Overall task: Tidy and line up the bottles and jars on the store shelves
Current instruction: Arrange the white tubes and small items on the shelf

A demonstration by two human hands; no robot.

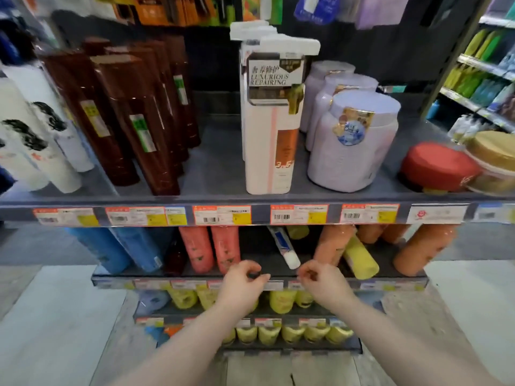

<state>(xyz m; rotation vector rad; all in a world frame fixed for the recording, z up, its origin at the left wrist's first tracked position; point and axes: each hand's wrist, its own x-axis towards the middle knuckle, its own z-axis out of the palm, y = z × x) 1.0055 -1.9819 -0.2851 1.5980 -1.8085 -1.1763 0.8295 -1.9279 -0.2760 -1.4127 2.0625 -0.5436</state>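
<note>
My left hand (245, 280) and my right hand (320, 278) hover side by side at the front edge of the second shelf (262, 267), fingers curled, holding nothing I can make out. Between and just above them, a white and blue tube (284, 246) leans tilted in a gap on that shelf. Pink bottles (210, 247) stand left of the gap. Orange bottles (331, 247) and a tilted yellow bottle (361, 259) are on the right. On the top shelf stand brown bottles (133, 118), a tall white pump bottle (271, 121) and lilac jars (352, 140).
White bottles (30, 140) lean at the top shelf's far left. A red-lidded jar (437, 165) and a gold-lidded jar (493, 160) sit at its right end. Blue bottles (125, 252) fill the second shelf's left. Yellow bottles (281, 300) line the lower shelves. Another stocked rack (485, 65) stands at right.
</note>
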